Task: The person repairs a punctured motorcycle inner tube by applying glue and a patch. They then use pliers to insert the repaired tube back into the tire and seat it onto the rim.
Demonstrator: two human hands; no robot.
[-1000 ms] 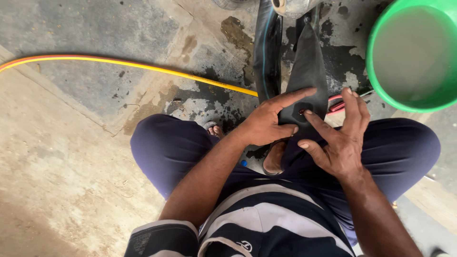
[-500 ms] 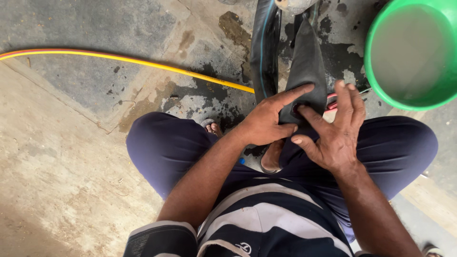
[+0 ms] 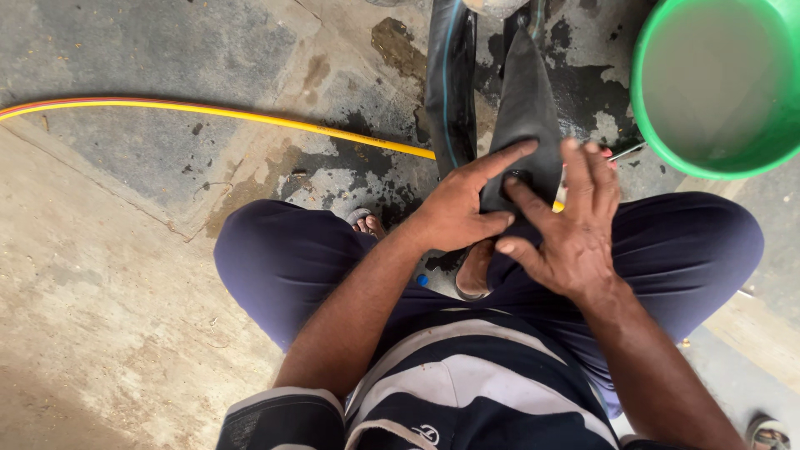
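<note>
A black rubber inner tube [image 3: 523,108] lies across my knee and runs away over the wet concrete. My left hand [image 3: 462,204] grips its near edge, index finger stretched along the rubber. My right hand [image 3: 571,225] lies flat on the tube beside it, fingers spread and pressing down, the fingertips touching the left hand's fingers. I am squatting in dark blue trousers [image 3: 283,267] and a striped shirt. The part of the tube under both hands is hidden.
A green plastic tub [image 3: 667,125] holding water stands at the upper right. A yellow hose [image 3: 208,111] crosses the concrete floor from the left and passes behind the tube. A sandalled foot [image 3: 363,222] shows between my knees.
My right hand has slid a little toward me over the tube and its fingers have spread. The left hand keeps its hold in the same place.
</note>
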